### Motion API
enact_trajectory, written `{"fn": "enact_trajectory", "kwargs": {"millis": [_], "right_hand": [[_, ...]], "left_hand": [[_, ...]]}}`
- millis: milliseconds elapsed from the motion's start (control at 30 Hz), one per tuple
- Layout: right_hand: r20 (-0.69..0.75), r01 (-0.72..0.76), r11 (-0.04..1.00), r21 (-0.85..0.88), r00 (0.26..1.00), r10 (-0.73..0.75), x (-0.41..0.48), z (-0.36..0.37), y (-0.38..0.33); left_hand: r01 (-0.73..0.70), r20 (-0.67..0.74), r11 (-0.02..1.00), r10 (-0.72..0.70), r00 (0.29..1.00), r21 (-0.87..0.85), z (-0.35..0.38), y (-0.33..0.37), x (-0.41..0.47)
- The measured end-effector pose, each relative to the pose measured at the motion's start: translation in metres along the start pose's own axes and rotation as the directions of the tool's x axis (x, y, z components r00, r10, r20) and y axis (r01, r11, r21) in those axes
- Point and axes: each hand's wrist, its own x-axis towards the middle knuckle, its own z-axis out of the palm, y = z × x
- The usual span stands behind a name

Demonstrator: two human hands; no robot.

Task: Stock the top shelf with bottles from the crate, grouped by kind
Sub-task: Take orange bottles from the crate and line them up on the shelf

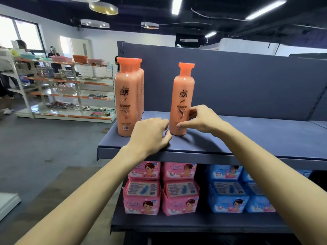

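Right hand [203, 119] gripped the upright orange bottle [183, 91] on the top shelf [265, 138]; left hand [150, 135] lay beside it, fingers curled and empty.

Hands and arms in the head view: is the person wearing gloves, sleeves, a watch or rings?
No. The left hand and right hand are bare, with no gloves, and no rings show on the fingers in view. The left forearm and right forearm are uncovered down to the frame's edge: no sleeves, watch or wristband show.
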Motion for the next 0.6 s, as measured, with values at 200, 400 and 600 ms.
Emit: {"fn": "enact_trajectory", "kwargs": {"millis": [200, 400, 600], "right_hand": [[-0.001, 0.01, 1.0, -0.013, 1.0, -0.01, 0.03, 0.009, -0.002], [0.012, 0.007, 0.998, 0.064, 1.0, -0.008, 0.061, 0.019, -0.002], [-0.022, 0.017, 1.0, -0.007, 1.0, -0.017, 0.09, 0.035, -0.006]], "left_hand": [[-0.01, 0.007, 1.0, 0.011, 1.0, -0.013, 0.009, 0.004, 0.011], [0.116, 0.002, 0.993, -0.116, 0.993, -0.037, 0.023, -0.002, 0.023], [0.142, 0.0, 0.989, -0.142, 0.99, -0.045, 0.029, -0.003, 0.035]]}}
